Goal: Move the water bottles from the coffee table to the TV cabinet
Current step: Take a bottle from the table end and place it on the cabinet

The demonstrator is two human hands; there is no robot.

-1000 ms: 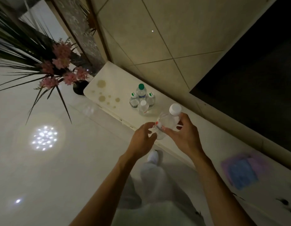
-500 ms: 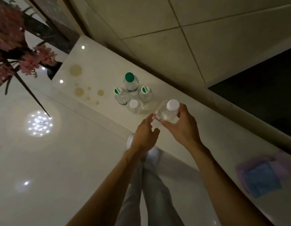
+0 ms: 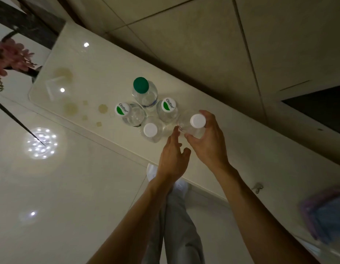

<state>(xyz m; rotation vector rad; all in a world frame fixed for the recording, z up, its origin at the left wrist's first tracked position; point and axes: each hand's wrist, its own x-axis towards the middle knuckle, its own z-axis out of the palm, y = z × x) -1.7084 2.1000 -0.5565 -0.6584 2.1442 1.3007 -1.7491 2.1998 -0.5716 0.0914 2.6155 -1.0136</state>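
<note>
Here, glossy cream cabinet top (image 3: 100, 73) against tiled wall (image 3: 203, 44); right hand (image 3: 209, 145) clamped on bottle (image 3: 195, 124), left hand (image 3: 172, 159) loose

Four clear water bottles (image 3: 146, 100) stand clustered on the white TV cabinet (image 3: 108, 73), a white-capped fifth bottle (image 3: 197, 121) just beside.

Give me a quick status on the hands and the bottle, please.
Right hand grips the white-capped bottle over the cabinet top. Left hand open beside it, holding nothing. Four bottles clustered close by; tight landing spot.
</note>
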